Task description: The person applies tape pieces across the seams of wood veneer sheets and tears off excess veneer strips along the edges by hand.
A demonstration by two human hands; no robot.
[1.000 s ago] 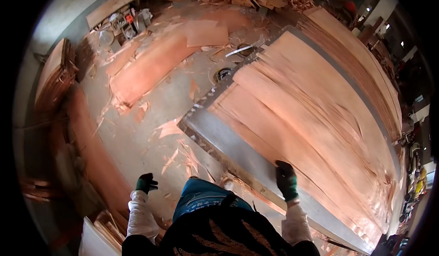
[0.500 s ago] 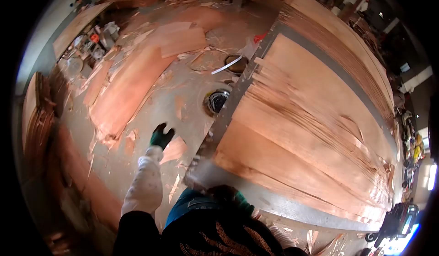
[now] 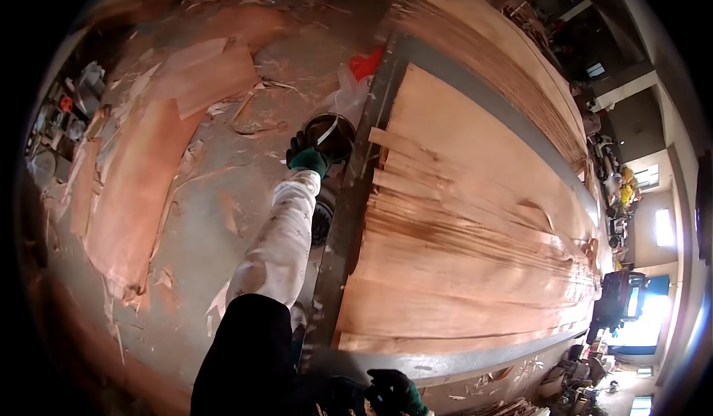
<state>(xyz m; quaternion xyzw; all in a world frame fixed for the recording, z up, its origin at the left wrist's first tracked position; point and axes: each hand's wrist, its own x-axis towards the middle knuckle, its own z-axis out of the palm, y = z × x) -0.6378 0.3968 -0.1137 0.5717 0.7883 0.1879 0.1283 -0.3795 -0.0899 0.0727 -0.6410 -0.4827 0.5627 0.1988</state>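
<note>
My left hand (image 3: 308, 156), in a green and black glove, reaches out over the floor beside the bench's left edge. Its fingers look spread at the rim of a round dark bucket (image 3: 343, 147). A thin white strip (image 3: 329, 129) leans across the bucket close to these fingers; contact between them cannot be made out. Down at the bench's near edge, my right hand (image 3: 395, 392) wears the same kind of glove, its fingers loosely bent and apart. I see nothing in it. Wood veneer sheets (image 3: 453, 260) lie overlapped on the metal-edged bench (image 3: 349, 267).
Another dark round container (image 3: 321, 223) stands partly behind my left forearm. A red and clear plastic bag (image 3: 364, 65) sits beyond the bucket. Large veneer sheets (image 3: 141, 186) and scraps cover the floor at left. A veneer stack (image 3: 490, 67) lies along the far side.
My left hand has moved forward and right, from above open floor to the bucket with the white strip. My right hand has shifted lower in view. The whole view has turned right.
</note>
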